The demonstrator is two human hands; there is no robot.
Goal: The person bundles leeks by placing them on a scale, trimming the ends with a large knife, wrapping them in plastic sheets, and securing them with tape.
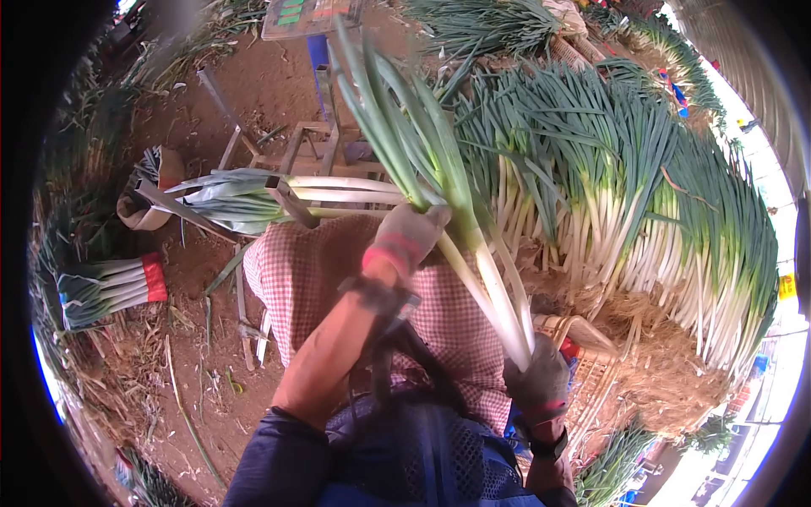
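Both hands wear grey gloves with pink-red cuffs. A few large green onions (pixel 485 272) slant across my lap, leaves pointing away from me. My left hand (pixel 408 234) grips them where the white stalk turns green. Lower down on the right, my right hand (pixel 538 374) closes around their white root ends, which the glove hides. Beyond my left hand, more green onions (pixel 345 189) lie crosswise on a metal frame (pixel 288 199), leaves to the left. A red checked cloth (pixel 310 272) covers my lap beneath the hands.
Upright green onions (pixel 595 184) stand massed on the right, roots downward. A woven basket (pixel 592 361) sits by my right hand. On the soil (pixel 209 146) at left lie a bundle with a red band (pixel 114 288) and a sack-like wrap (pixel 149 190). A board (pixel 310 19) appears ahead.
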